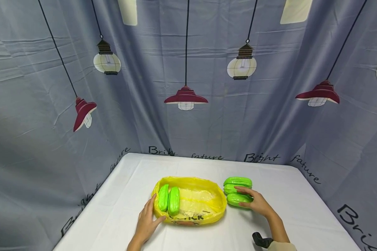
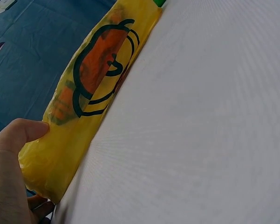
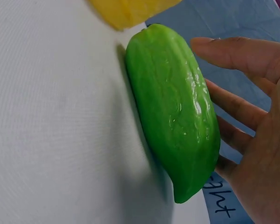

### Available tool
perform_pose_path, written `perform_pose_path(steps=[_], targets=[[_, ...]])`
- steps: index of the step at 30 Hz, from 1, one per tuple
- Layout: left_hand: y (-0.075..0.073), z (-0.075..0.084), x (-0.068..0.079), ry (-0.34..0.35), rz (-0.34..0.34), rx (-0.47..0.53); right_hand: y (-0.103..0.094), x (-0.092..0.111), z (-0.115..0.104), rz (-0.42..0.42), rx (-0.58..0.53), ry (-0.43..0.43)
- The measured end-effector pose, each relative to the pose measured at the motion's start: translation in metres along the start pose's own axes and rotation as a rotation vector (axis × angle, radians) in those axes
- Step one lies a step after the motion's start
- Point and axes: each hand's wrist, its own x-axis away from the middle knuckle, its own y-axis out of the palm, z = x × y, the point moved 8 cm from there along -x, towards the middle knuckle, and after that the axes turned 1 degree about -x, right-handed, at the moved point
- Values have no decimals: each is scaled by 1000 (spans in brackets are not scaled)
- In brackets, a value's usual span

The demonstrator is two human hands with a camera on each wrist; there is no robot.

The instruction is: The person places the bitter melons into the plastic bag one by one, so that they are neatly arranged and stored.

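A yellow plastic bag (image 1: pixel 221 205), opened out into a wide oval, sits on the table with printing on its near side. My left hand (image 1: pixel 147 221) holds its left end, thumb against the near wall in the left wrist view. Inside, at the left, two glossy green gourd-like vegetables (image 1: pixel 174 201) lie side by side. Three more lie in a row right of the bag. Around the nearest of these, a green gourd-like vegetable (image 3: pixel 172 112), my right hand (image 1: pixel 254 200) spreads its thumb and fingers. Between palm and vegetable a gap shows in the right wrist view.
A white cloth covers the table (image 1: pixel 188 165). Grey-blue curtains (image 1: pixel 188 129) with printed lamps and lettering hang behind it and at both sides. A black strap piece (image 1: pixel 261 240) shows at my right wrist, beside a beige sleeve (image 1: pixel 281 246).
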Motion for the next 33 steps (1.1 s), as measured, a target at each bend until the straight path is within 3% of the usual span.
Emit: perform_pose_path(steps=[8, 15, 22, 33], targets=[[0, 0, 0, 11, 3, -5, 1, 3, -11, -33, -4, -8], [0, 0, 0, 16, 7, -1, 6, 2, 4, -83, -20, 5], [0, -1, 0, 16, 9, -2, 7, 6, 5, -85, 55, 15], [0, 0, 0, 12, -2, 0, 11, 6, 7, -126, 46, 32]])
